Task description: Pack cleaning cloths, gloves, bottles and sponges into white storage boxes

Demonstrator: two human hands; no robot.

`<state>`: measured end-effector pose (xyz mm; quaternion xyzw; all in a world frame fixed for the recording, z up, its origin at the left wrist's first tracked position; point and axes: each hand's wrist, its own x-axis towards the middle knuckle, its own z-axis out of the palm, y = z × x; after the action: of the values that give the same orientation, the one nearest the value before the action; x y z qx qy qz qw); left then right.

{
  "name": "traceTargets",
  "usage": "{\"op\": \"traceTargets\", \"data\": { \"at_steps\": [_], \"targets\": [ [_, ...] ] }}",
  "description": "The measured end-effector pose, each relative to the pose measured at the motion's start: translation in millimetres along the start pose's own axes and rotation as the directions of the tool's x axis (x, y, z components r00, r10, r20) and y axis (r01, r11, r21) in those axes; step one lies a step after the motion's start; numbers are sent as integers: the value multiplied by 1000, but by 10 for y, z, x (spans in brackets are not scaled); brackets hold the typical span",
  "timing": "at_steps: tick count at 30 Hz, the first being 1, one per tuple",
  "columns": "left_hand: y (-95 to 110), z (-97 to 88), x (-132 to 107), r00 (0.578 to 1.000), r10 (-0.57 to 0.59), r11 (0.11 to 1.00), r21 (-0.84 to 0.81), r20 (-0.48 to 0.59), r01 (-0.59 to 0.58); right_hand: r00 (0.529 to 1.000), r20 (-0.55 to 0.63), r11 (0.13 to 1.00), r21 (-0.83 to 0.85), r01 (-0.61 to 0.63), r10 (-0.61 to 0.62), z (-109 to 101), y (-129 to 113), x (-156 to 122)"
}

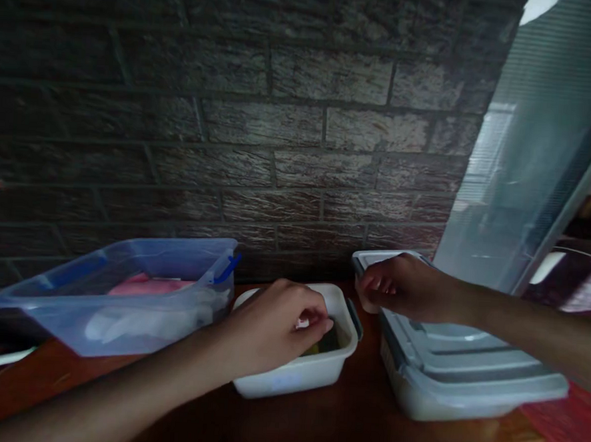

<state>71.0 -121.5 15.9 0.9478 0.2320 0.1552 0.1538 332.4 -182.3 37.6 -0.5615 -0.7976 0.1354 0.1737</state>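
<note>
My left hand [289, 327] hovers over a small white plastic bin [290, 383], its fingers curled together. A tiny whitish bit shows inside the curl, too small to name. Dark and yellowish contents [329, 336] are partly visible in the bin behind my hand. My right hand [404, 284] is above the left edge of a lidded storage box [476, 372] with a pale grey lid. Its fingers are folded inward and somewhat blurred; what they hold, if anything, is hidden.
At the left stands a clear blue-tinted tub [120, 310] holding pink and white items. All the containers sit on a brown wooden table [353, 418] against a dark brick-patterned wall [301, 128]. A translucent panel [510, 147] rises at the right.
</note>
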Motion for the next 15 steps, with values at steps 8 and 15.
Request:
{"op": "traceTargets", "data": {
  "at_steps": [8,15],
  "targets": [
    [384,489,627,994,105,995,-1,-16,-105,911,-184,924,-41,-381,368,-634,1006,-885],
    [295,932,1115,998,-43,990,135,49,36,787,-162,798,5,-603,596,-534,1826,-1611]
  ]
}}
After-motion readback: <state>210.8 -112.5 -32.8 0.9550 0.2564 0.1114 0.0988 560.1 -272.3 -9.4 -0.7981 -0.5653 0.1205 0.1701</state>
